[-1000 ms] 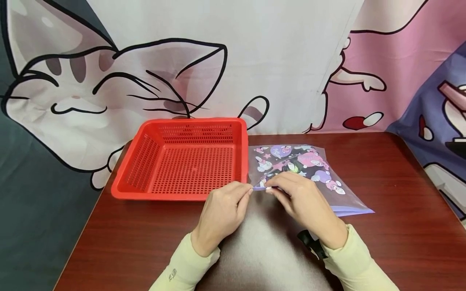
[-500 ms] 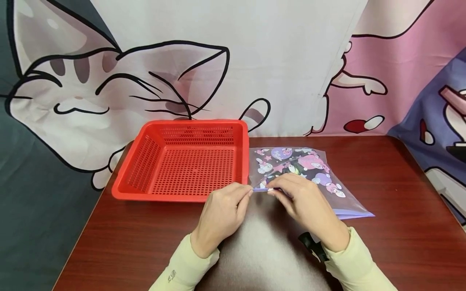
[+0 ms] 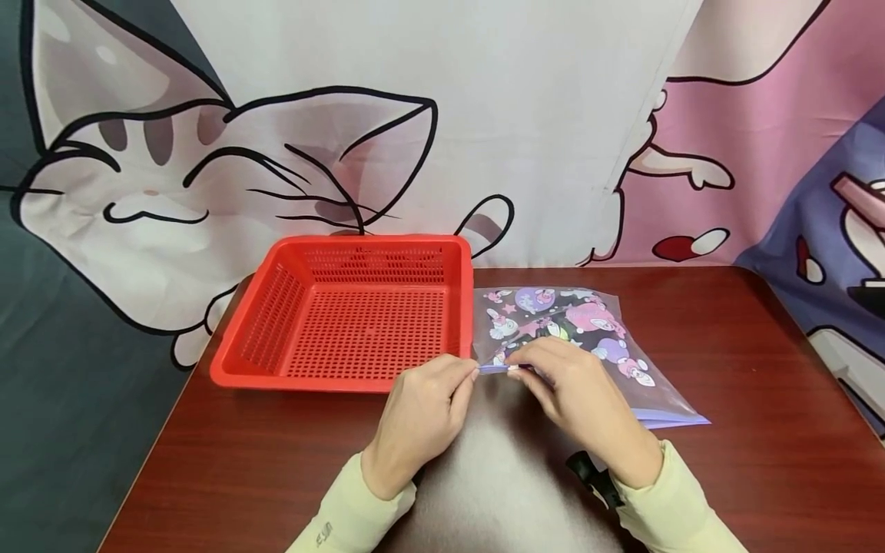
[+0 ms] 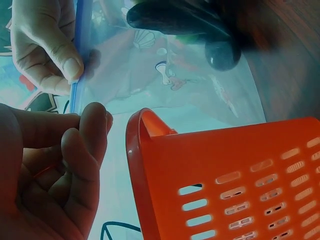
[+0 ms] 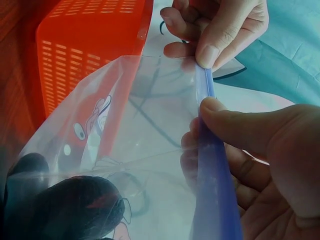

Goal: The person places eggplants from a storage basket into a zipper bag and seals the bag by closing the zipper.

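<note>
A clear zip bag (image 3: 594,322) printed with pink, purple and white cartoon figures lies on the table, its purple zip strip (image 5: 217,175) toward me. My left hand (image 3: 422,418) pinches the strip at its left corner between thumb and fingers. Just to the right, my right hand (image 3: 577,392) pinches the same strip, with a short stretch showing between both hands. Dark, smooth, rounded things (image 5: 80,207) are inside the bag; their kind is unclear. In the left wrist view, one dark thing (image 4: 170,17) looks long, with some green near it.
A red perforated plastic basket (image 3: 373,322) stands left of the bag, its right side close to the bag's left edge and my left hand. Both rest on a brown wooden table (image 3: 228,461). A cartoon-printed cloth (image 3: 553,115) hangs behind the table.
The head view has shifted slightly, so the table, basket and bag appear a little lower. Both hands keep their pinch on the strip, with hardly any movement along it.
</note>
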`<action>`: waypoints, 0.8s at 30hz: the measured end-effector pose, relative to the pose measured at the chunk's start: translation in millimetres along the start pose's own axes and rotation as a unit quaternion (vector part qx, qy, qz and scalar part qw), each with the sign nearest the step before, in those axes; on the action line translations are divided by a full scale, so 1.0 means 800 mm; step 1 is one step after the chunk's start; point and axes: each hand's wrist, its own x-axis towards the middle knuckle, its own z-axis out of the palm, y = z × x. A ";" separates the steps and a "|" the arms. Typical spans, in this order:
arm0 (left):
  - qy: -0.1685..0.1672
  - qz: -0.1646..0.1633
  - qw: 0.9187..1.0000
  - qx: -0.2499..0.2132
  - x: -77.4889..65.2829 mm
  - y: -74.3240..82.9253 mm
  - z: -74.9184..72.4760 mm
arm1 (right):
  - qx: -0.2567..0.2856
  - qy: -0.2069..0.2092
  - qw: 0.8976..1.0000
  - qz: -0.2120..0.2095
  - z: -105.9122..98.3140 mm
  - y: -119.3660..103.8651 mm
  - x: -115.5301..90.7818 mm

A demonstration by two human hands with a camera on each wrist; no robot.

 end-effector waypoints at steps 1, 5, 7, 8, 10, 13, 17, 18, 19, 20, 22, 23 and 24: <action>0.001 0.001 1.000 0.000 0.000 0.000 0.001 | 0.000 0.000 1.000 0.000 0.000 0.000 0.000; 0.004 0.005 1.000 0.001 0.001 -0.001 0.001 | -0.004 -0.004 1.000 0.004 0.000 0.000 -0.001; 0.005 0.007 1.000 0.002 0.001 -0.001 0.002 | -0.006 -0.004 1.000 0.005 0.000 0.000 -0.001; 0.007 0.008 1.000 0.002 0.002 -0.001 0.002 | -0.007 -0.005 1.000 0.005 0.000 0.000 -0.001; 0.009 0.010 1.000 0.004 0.002 -0.002 0.002 | -0.006 -0.004 1.000 0.004 -0.001 0.000 -0.001; 0.014 0.011 1.000 0.009 0.003 -0.002 0.003 | -0.008 0.000 1.000 0.001 0.000 0.000 -0.001; 0.017 0.011 1.000 0.017 0.001 -0.004 0.006 | -0.008 0.001 1.000 -0.007 0.003 0.001 -0.002; 0.017 0.012 1.000 0.018 0.000 -0.005 0.006 | -0.007 0.000 1.000 -0.008 0.003 0.001 -0.003; 0.017 0.014 1.000 0.017 -0.001 -0.005 0.007 | -0.006 0.000 1.000 -0.009 0.004 0.001 -0.004; 0.016 0.015 1.000 0.016 -0.002 -0.006 0.007 | -0.006 0.000 1.000 -0.010 0.005 0.001 -0.004; 0.013 0.019 1.000 0.011 -0.002 -0.006 0.007 | -0.005 0.003 1.000 -0.011 0.005 0.002 -0.004; 0.011 0.022 1.000 0.008 -0.001 -0.006 0.006 | -0.005 0.005 1.000 -0.012 0.006 0.003 -0.004; 0.009 0.025 1.000 0.006 -0.001 -0.006 0.006 | -0.004 0.007 1.000 -0.014 0.005 0.003 -0.004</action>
